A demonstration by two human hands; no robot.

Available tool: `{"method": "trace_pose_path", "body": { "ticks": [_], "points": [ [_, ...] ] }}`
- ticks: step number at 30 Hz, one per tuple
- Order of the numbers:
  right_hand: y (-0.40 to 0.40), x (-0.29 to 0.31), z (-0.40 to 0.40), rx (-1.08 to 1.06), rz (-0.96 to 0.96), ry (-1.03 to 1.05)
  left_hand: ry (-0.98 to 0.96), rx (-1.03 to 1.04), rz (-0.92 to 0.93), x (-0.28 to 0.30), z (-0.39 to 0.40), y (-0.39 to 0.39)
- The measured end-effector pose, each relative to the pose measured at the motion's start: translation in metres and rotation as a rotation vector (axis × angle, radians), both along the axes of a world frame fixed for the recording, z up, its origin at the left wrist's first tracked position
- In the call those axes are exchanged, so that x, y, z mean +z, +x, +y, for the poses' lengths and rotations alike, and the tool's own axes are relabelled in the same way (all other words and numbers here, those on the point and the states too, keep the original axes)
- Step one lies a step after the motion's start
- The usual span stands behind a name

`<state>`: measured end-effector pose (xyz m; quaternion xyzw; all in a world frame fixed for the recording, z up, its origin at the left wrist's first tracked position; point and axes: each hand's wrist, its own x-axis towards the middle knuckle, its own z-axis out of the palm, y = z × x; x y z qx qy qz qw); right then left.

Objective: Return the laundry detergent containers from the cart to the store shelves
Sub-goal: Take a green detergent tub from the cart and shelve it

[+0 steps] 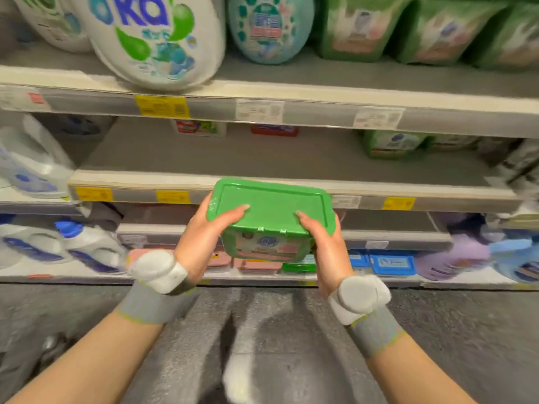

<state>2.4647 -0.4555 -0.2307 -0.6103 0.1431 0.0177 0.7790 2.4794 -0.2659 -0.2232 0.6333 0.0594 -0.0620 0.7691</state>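
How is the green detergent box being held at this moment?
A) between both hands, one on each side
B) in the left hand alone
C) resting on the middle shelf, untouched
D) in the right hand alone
A: the left hand and right hand grip opposite sides of the green detergent box, thumbs on its lid.

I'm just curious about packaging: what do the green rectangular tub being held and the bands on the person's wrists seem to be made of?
The green rectangular tub looks like glossy moulded plastic: its lid shines, has a raised rim and small clasps at the front. The grey wrist bands look like knitted fabric, matte and ribbed; the white pieces on them look soft, perhaps padded, though blur leaves that open.
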Motion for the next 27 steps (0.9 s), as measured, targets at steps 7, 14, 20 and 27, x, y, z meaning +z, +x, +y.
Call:
{"method": "trace_pose_path", "body": {
  "ticks": [7,14,20,27],
  "points": [
    [-0.004,-0.038,-0.136,0.036,0.051,-0.014,0.080,-0.159,0.009,-0.037,-0.125,-0.008],
    [0.014,-0.079,-0.227,-0.032,0.126,-0.057,0.122,-0.224,0.035,-0.086,-0.215,0.019],
    [0.029,-0.125,-0.276,-0.053,0.125,-0.077,0.171,-0.281,0.078,-0.148,-0.261,0.050],
    [0.055,-0.196,-0.328,0.119,0.123,-0.267,0.204,-0.261,-0.063,-0.225,-0.314,0.091]
  ]
}}
